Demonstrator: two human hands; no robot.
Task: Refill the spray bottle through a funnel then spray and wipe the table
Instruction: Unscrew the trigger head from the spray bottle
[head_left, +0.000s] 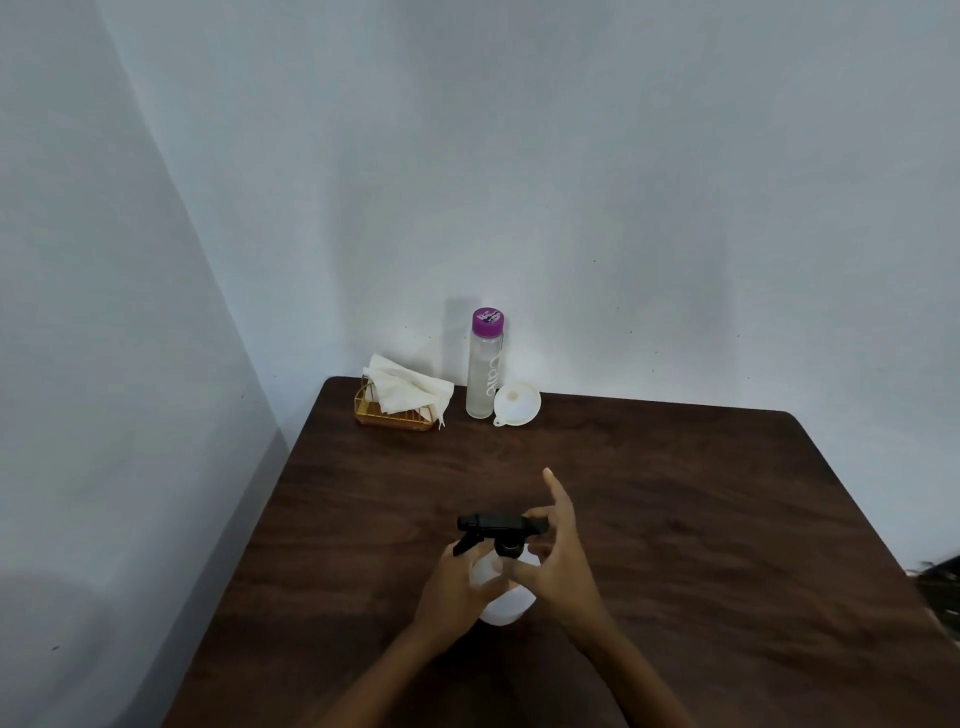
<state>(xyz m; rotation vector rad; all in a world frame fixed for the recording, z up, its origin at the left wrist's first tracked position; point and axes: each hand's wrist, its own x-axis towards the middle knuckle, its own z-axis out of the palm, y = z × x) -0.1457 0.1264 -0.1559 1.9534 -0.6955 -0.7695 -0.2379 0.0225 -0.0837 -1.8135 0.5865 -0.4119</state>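
Two hands meet at the white spray bottle (506, 597) on the near table (675, 519): left hand (457, 587) grips its body, right hand (556, 561) pinches the black collar. Behind: napkin holder (395, 410), purple-capped water bottle (485, 364) with unreadable lettering, white funnel (517, 404).

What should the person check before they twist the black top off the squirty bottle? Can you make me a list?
1. Left hand holding the white spray bottle steady: ok.
2. Right hand fingers at the black sprayer head and its collar: ok.
3. Bottle standing upright on the table: ok.
4. Funnel ready nearby: ok, it lies at the far edge beside the purple-capped water bottle.
5. Water bottle opened for pouring: not ok, its cap is on.
6. Tissues for wiping: ok, in the gold holder.
7. Sprayer already loosened: cannot tell.
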